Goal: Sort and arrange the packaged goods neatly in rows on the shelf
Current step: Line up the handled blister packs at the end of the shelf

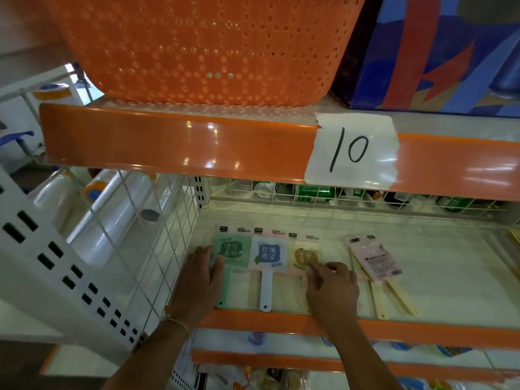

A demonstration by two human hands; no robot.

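My left hand (204, 273) lay flat on the green pack (231, 253); my right hand (330, 282) pinched the yellow pack (305, 256), and a tug risked skewing the row.

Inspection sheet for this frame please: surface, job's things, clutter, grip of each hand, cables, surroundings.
Surface: pale shelf board with an orange front lip.
Job's things: green fan pack, blue-and-pink fan pack and yellow fan pack lie side by side in a row, handles toward the front; pink pack lies skewed to the right, back side up, over cream handles.
Clutter: nothing seen.
Grip: left hand flat against the green fan pack's left edge; right hand fingers curled on the yellow fan pack.
Cables: nothing seen.
Surroundings: orange basket on the shelf above, paper label "10", cans behind wire mesh.
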